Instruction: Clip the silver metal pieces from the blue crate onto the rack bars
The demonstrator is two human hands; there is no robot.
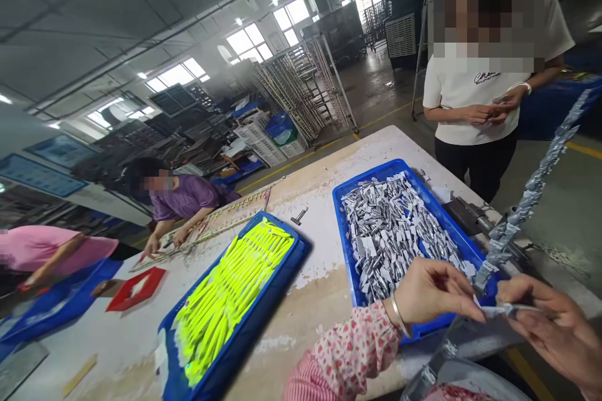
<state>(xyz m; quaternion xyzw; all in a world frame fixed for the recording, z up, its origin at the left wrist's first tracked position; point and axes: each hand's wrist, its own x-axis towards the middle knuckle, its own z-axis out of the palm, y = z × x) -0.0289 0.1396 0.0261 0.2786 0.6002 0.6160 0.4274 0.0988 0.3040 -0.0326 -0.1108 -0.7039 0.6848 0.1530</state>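
Observation:
My left hand (430, 296), with a bangle at the wrist, pinches one end of a small thin white-and-silver piece (498, 311) at the lower right. The fingers of my right hand (550, 329) close on its other end; its exact kind is unclear. Just beyond my left hand lies a blue tray (339, 216) full of small silver pieces with white paper-like flaps (383, 225). A long stick or rack crowded with silver foil-like pieces (531, 191) slants up behind my hands. Below them hangs a silver strip (435, 360), partly hidden.
A blue tray of bright yellow slim pieces (235, 294) stands mid-table. Near it lie a small metal part (300, 215) and a red tray (136, 290). A person in white (475, 97) stands across the table; a person in purple (188, 207) and one in pink work left.

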